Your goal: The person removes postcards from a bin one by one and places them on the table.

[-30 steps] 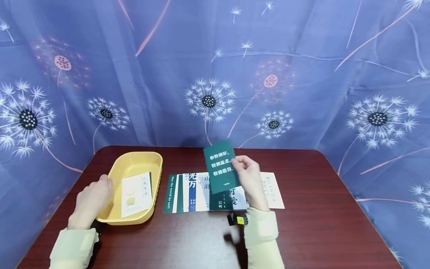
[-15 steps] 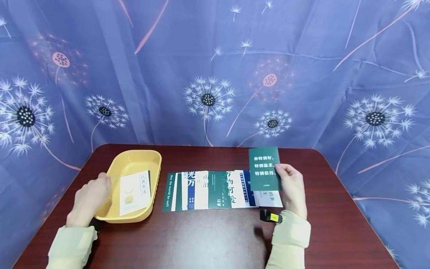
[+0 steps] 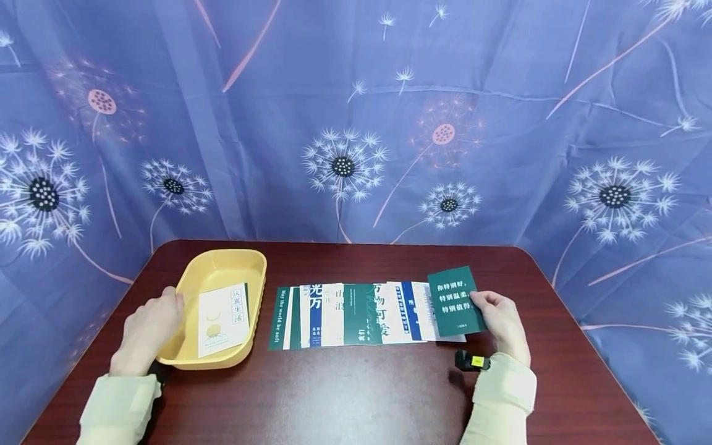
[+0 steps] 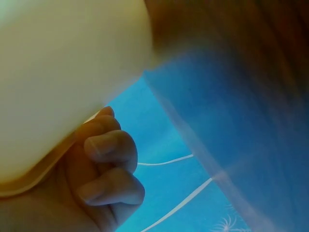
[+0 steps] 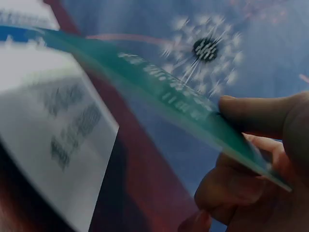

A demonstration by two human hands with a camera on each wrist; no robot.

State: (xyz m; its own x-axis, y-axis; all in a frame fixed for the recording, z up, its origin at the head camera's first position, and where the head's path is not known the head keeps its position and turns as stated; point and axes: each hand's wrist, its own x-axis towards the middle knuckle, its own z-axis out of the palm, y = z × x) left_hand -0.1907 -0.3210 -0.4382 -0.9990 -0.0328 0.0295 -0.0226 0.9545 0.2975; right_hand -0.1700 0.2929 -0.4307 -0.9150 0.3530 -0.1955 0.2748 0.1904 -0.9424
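My right hand (image 3: 503, 324) pinches a green card (image 3: 457, 301) with white characters by its right edge, thumb on the printed face. The card is tilted and overlaps the right end of a row of overlapping cards (image 3: 356, 315) in the head view. In the right wrist view, the green card (image 5: 159, 96) is seen nearly edge-on, with a white card (image 5: 63, 116) below it. My left hand (image 3: 147, 330) grips the left rim of a yellow plastic tray (image 3: 253, 262); its curled fingers (image 4: 113, 145) show beside the tray wall. Inside the tray lies a white card (image 3: 222, 321).
The dark red-brown tabletop (image 3: 345, 395) carries the tray at the left and the card row across the middle. A blue dandelion-print curtain (image 3: 278, 123) rises behind the table and along both sides.
My right hand has carried the green card from over the middle of the row to its right end and lowered it. My left hand stays at the tray's rim.
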